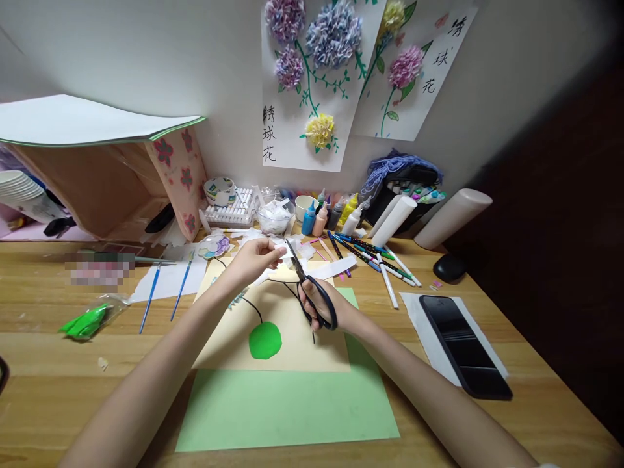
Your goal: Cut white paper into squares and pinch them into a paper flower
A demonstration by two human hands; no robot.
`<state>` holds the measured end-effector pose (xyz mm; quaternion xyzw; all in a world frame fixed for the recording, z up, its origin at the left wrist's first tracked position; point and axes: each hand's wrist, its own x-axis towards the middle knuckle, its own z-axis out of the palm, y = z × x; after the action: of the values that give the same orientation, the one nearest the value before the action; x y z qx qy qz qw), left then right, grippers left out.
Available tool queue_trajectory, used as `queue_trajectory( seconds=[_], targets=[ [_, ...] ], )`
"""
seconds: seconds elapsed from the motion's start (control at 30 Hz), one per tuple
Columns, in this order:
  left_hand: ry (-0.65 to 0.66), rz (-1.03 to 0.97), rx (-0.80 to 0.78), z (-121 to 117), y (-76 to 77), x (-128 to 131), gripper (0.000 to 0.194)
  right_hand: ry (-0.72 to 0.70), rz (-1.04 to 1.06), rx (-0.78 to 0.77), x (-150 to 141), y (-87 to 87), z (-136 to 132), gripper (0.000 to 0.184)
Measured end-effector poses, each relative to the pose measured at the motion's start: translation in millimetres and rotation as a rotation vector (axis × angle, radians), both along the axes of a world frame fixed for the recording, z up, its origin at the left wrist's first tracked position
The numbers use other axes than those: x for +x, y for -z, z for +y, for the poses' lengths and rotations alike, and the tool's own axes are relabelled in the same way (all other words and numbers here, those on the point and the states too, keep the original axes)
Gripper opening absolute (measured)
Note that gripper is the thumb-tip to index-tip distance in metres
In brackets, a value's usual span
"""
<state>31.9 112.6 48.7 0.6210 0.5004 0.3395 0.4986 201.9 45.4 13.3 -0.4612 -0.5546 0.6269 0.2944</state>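
My right hand (314, 302) grips black-handled scissors (295, 261), fingers through the loops, blades slightly apart and pointing away from me. Just left of the blade tips, my left hand (258, 259) is closed in a pinch on a small white piece of paper (279, 244), mostly hidden by the fingers. Both hands hover over a cream sheet (224, 351) with black curved lines on it. A flat bright green round piece (265, 340) lies on that sheet. Beneath it is a larger light green sheet (287, 409).
White paper scraps (336, 266) and scattered markers (370, 250) lie beyond my hands. Paint bottles (319, 221) and a bowl of white scraps (275, 218) stand along the wall. Brushes (181, 286) lie left; a phone (463, 344) rests on the right.
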Motion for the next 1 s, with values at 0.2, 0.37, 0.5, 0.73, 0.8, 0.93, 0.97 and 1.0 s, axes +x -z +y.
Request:
queue_trajectory(
  seconds=[0.2, 0.37, 0.5, 0.73, 0.8, 0.93, 0.97, 1.0],
  targets=[
    [0.022, 0.441, 0.184, 16, 24.9, -14, 0.030, 0.075, -0.030, -0.243, -8, 24.5, 6, 0.065],
    [0.009, 0.642, 0.237, 16, 33.5, -27, 0.015, 0.110, 0.084, -0.349, -11, 20.5, 10, 0.071],
    [0.039, 0.714, 0.250, 14, 38.5, -28, 0.009, 0.152, 0.133, -0.350, -6, 8.7, 13, 0.073],
    [-0.026, 0.712, 0.393, 6, 34.2, -5, 0.012, 0.322, 0.159, -0.154, 31, -22.7, 30, 0.074],
    [-0.041, 0.700, 0.447, 3, 28.1, 12, 0.016, 0.366, 0.194, -0.083, 43, -32.5, 34, 0.074],
    [0.126, 0.658, 0.488, 8, 22.7, 68, 0.015, 0.421, 0.218, 0.003, 62, -52.2, 34, 0.072],
    [0.172, 0.656, 0.479, 12, 24.0, 83, 0.013, 0.431, 0.222, 0.016, 66, -57.1, 32, 0.072],
    [0.207, 0.656, 0.467, 16, 26.3, 98, 0.013, 0.443, 0.227, 0.032, 69, -61.9, 31, 0.072]
  ],
)
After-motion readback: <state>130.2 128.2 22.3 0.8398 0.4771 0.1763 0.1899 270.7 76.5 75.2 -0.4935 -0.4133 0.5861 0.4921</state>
